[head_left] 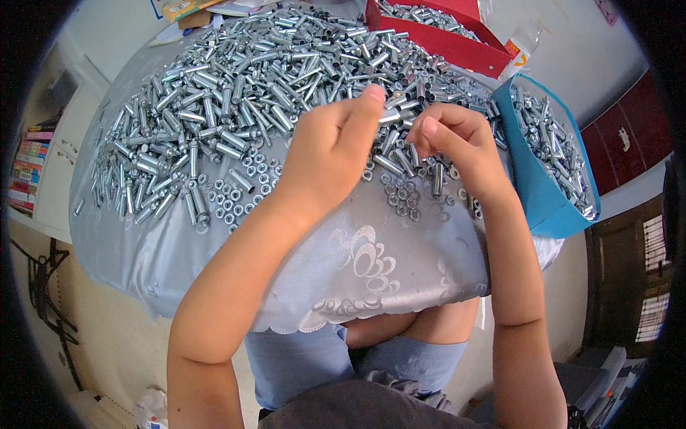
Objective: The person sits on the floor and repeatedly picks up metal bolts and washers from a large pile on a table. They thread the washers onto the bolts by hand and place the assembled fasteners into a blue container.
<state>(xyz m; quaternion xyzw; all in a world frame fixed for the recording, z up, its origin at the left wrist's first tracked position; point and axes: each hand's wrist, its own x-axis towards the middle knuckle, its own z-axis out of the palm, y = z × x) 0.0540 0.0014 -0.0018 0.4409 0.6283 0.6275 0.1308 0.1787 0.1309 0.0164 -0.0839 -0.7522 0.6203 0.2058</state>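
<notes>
Because the metal sleeves look smooth and stiff, we judge each one light, maybe slippery, best taken around its middle | they lie heaped on the counter, at the far side of our left hand and right hand, some between | both hands curled; what they pinch, we cannot tell
</notes>
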